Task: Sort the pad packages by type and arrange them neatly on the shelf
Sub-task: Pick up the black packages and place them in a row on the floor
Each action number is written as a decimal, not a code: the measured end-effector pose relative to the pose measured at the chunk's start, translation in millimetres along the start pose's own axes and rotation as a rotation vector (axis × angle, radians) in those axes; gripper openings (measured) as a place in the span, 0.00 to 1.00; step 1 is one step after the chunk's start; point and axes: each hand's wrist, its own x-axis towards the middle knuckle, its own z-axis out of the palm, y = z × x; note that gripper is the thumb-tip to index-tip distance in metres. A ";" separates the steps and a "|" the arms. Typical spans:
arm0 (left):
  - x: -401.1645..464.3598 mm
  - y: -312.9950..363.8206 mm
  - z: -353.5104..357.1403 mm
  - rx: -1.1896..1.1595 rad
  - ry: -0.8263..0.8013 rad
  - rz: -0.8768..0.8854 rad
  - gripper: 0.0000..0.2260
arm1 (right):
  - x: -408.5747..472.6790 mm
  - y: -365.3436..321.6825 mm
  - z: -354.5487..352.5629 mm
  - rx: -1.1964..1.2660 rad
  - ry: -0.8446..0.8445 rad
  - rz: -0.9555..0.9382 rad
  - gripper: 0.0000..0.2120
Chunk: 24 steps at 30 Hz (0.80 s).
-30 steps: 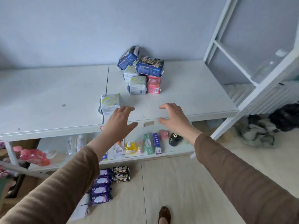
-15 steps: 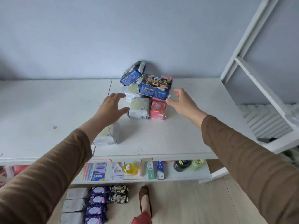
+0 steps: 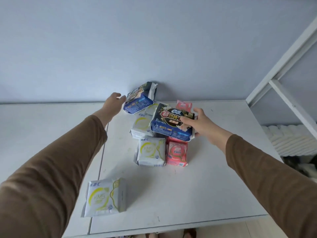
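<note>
Your white shelf top carries the whole heap of pad packages against the blue wall, with a white bed frame slanting at the right. Your right hand has its fingers and thumb curled round the big dark-blue night-pad package, which sits atop the pile over a white-and-yellow ABC package and a pink package. Lift it carelessly and the packs beneath could slide, since they lean on each other. Your left hand reaches the second blue package, tilted near the wall; its fingers are hidden behind it, so I cannot tell whether they grip. Tugging that one sideways could topple the stack beside it. Another ABC package stands just left of the pink one, touching it. A lone ABC package lies well apart near the front edge, where your sleeve could knock it off. A small pink package peeks out behind.
</note>
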 end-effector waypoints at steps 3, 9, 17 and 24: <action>30.2 -0.8 9.5 -0.082 -0.079 -0.093 0.27 | 11.1 -0.4 -1.7 0.048 -0.079 0.039 0.37; 54.7 -1.7 17.2 -0.457 -0.419 -0.270 0.39 | 19.5 1.7 -9.0 0.088 -0.175 0.065 0.37; 46.6 2.7 0.6 -0.314 -0.586 -0.154 0.41 | 16.5 -0.3 -11.0 0.129 -0.192 0.058 0.43; 6.8 21.8 -23.0 -0.119 -0.516 -0.014 0.26 | -7.4 6.1 -10.4 0.226 -0.243 0.016 0.27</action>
